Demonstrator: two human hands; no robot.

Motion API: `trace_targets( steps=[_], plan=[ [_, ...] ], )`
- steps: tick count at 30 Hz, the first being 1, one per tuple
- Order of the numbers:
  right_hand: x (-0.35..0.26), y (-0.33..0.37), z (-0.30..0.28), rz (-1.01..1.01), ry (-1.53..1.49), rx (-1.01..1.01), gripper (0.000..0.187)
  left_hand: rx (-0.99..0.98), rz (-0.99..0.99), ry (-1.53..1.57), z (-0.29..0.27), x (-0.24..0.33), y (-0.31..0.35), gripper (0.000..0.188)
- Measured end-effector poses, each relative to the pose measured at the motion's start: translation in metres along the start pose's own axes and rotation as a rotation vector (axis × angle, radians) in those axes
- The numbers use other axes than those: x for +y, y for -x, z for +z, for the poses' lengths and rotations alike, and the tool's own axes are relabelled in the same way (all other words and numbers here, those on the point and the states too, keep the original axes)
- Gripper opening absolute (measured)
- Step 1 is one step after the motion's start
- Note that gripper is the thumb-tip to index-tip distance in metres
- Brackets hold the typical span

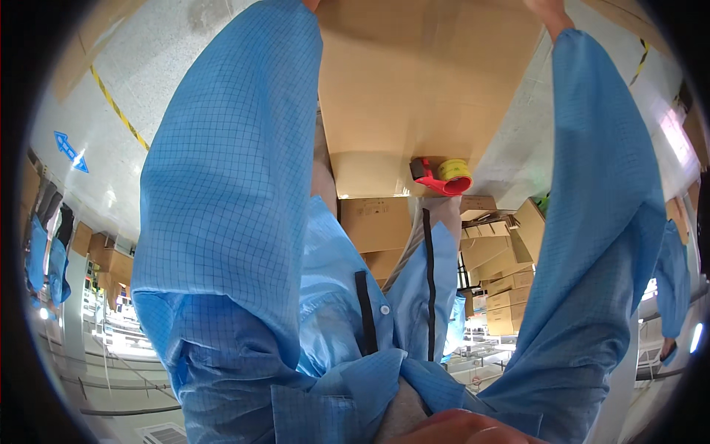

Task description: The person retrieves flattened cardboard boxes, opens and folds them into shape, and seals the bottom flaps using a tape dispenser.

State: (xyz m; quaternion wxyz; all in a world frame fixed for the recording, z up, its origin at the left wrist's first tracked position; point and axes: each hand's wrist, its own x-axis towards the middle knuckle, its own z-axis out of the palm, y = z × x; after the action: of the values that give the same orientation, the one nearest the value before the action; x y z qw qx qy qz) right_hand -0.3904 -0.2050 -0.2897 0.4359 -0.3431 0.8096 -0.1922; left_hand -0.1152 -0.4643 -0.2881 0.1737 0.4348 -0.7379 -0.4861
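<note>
A large brown cardboard box (429, 89) lies in front of me, between my two outstretched blue sleeves. My left hand (312, 3) shows only as a sliver at the top edge, by the box's left side. Beyond the box's upper right side is my right hand (549, 15), seen mostly as a wrist. The picture's edge cuts off the fingers of both hands, so their hold cannot be made out. On the cardboard near my body rests a red tape dispenser (425, 177) with a roll of yellow tape (452, 169), apart from both hands.
Stacked cardboard cartons (507, 302) stand to the right, and another carton (376, 222) shows below the box's near edge. The grey floor carries a yellow-black striped line (118, 107) and a blue arrow (72, 152). At far right is a person in blue (671, 277).
</note>
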Motion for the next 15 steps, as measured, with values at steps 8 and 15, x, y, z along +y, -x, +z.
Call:
trace_targets(
  steps=[8, 15],
  plan=[
    [-0.133, -0.005, 0.051, 0.240, 0.448, 0.170, 0.069, 0.017, 0.141, -0.096, 0.016, 0.010, 0.008, 0.029],
    [-0.202, -0.020, 0.093, -0.215, 0.367, 0.300, 0.059, -0.124, 0.176, -0.013, 0.012, -0.016, -0.010, 0.028]
  ],
)
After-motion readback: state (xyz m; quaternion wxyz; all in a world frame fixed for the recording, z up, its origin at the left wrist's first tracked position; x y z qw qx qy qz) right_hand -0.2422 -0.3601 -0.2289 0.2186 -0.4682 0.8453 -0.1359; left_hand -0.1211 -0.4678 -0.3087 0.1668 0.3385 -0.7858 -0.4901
